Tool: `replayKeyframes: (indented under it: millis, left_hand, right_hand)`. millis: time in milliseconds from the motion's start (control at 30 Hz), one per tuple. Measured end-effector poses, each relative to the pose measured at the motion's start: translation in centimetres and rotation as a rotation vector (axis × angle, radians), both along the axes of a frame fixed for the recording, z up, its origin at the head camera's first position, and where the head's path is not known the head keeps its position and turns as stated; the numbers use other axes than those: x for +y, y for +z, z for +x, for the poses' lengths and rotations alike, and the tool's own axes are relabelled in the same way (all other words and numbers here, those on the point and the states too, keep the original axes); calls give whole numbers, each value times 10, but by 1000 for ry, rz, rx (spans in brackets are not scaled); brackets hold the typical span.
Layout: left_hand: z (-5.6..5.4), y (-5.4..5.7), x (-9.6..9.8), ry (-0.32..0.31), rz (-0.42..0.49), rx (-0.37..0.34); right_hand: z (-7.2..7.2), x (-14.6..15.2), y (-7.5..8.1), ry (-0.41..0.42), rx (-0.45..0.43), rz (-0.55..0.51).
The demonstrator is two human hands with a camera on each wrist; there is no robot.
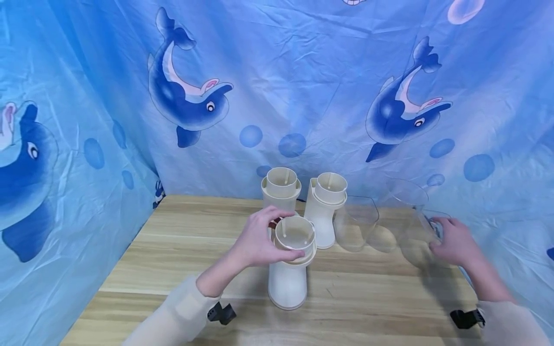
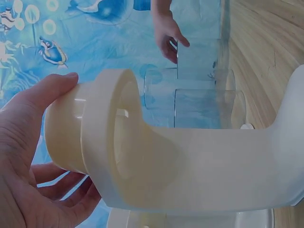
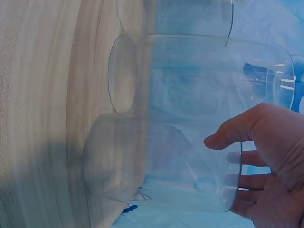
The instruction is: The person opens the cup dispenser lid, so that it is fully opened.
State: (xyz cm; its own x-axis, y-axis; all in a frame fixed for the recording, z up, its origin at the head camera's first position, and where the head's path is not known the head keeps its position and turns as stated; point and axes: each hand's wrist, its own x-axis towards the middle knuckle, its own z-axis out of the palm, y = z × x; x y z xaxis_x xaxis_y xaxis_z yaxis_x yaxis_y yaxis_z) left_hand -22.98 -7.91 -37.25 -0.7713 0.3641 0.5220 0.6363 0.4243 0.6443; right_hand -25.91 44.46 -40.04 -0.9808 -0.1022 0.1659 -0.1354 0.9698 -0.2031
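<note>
My left hand (image 1: 268, 240) grips a cream plastic cup (image 2: 66, 128), thumb on one side and fingers curled round the other. The cup sits in the ring of a white, curved stand (image 1: 287, 283), which is upright on the table. Far to the right, my right hand (image 1: 454, 241) is at the rim of a clear cylindrical container (image 3: 190, 166). Its thumb lies over the near wall, and the fingertips show through the clear plastic behind. Two more white stands, one at the left (image 1: 280, 202) and one at the right (image 1: 320, 223), have cream cups in their tops.
Beside the right-hand stand, more clear containers (image 1: 357, 223) stand in a cluster, overlapping in the head view. The wooden table (image 1: 182, 240) backs onto a blue dolphin-print curtain (image 1: 281, 72), which also hangs along both sides. A black wrist camera (image 1: 221, 313) is strapped at each sleeve.
</note>
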Motion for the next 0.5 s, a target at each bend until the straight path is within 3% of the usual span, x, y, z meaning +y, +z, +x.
replayKeyframes:
  millis: [233, 500]
  left_hand:
    - [-7, 2, -8, 31, 51, 13]
    - [-21, 19, -39, 57, 90, 49]
  right_hand:
    - [-3, 0, -2, -14, 20, -8]
    - [-2, -4, 0, -30, 4, -8]
